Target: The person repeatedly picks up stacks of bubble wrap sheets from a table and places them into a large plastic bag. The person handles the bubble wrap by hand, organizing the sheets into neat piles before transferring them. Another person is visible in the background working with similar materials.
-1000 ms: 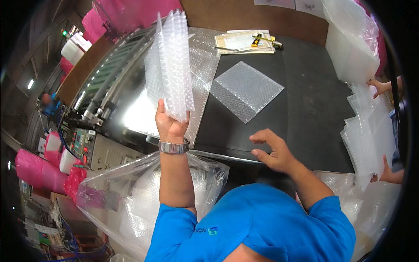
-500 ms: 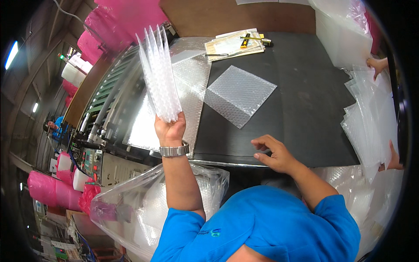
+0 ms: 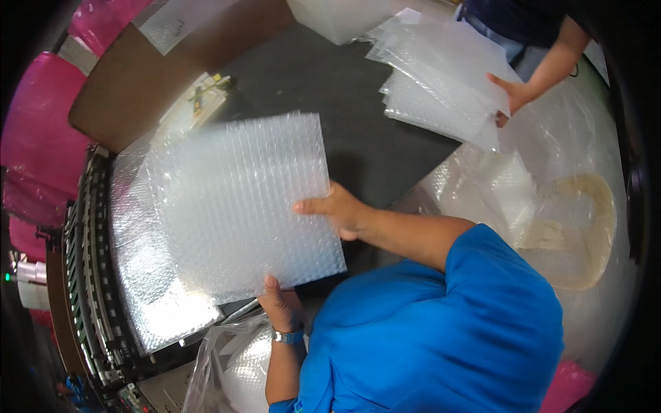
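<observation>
A stack of clear bubble wrap sheets [image 3: 241,206] is held in front of me, spread nearly flat above the black table [image 3: 310,82]. My left hand [image 3: 277,299] grips its near edge, thumb on top and fingers hidden underneath. At the right edge, my right hand [image 3: 337,210] is closed on the same stack, its thumb lying over the top sheet. Beneath the stack's left side a silvery bubble-textured sheet [image 3: 138,268] covers the table.
Beyond the table's right corner, a co-worker's hand [image 3: 513,96] holds a fanned stack of bubble wrap sheets [image 3: 441,82]. Machine rollers [image 3: 93,289] line the left side. Papers with a yellow cutter [image 3: 196,103] lie by the brown board [image 3: 165,62]. A clear plastic bag [image 3: 206,358] hangs below the table's near edge.
The bubble wrap stack has come down from upright in my left hand to nearly flat. My right hand, empty before, now grips it too. The view has swung rightward.
</observation>
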`<state>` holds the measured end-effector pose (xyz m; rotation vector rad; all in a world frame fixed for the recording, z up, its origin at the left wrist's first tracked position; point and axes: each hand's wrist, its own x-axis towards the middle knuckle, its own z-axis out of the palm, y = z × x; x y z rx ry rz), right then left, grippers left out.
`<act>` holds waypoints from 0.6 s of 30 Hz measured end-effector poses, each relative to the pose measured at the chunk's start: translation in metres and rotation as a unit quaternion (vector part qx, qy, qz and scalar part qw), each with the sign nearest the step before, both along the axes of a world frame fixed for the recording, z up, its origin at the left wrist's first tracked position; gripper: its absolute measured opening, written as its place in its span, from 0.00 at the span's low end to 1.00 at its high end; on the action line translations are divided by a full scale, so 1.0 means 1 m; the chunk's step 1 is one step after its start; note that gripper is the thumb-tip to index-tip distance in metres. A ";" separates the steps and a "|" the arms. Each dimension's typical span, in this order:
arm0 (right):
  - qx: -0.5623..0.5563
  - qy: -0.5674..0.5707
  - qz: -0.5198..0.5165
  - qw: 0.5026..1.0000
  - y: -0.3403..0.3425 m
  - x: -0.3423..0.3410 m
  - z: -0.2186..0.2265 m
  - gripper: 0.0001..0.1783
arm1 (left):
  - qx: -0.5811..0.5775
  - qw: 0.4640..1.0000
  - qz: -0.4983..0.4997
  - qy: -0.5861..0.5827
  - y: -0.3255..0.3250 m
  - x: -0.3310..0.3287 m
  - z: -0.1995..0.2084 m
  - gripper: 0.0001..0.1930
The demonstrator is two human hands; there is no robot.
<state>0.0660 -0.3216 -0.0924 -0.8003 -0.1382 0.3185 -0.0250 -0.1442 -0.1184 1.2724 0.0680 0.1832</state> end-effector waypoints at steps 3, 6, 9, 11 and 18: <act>0.003 -0.037 -0.041 0.998 -0.044 0.002 0.010 0.29 | 0.074 0.989 -0.118 -0.045 0.018 0.007 -0.021 0.35; -0.032 -0.074 -0.101 0.992 -0.090 -0.010 0.042 0.29 | 0.195 0.975 -0.086 -0.060 0.024 0.027 -0.017 0.31; -0.187 -0.116 -0.214 0.952 -0.151 -0.027 0.062 0.23 | 0.320 0.944 -0.040 -0.071 0.032 0.048 -0.024 0.23; -0.216 -0.108 -0.238 0.941 -0.229 -0.046 0.059 0.19 | 0.305 0.947 -0.024 -0.094 0.026 0.051 -0.025 0.21; -0.047 -0.049 -0.447 0.892 -0.416 -0.186 0.012 0.27 | 0.388 0.917 -0.018 -0.090 0.027 0.048 -0.030 0.18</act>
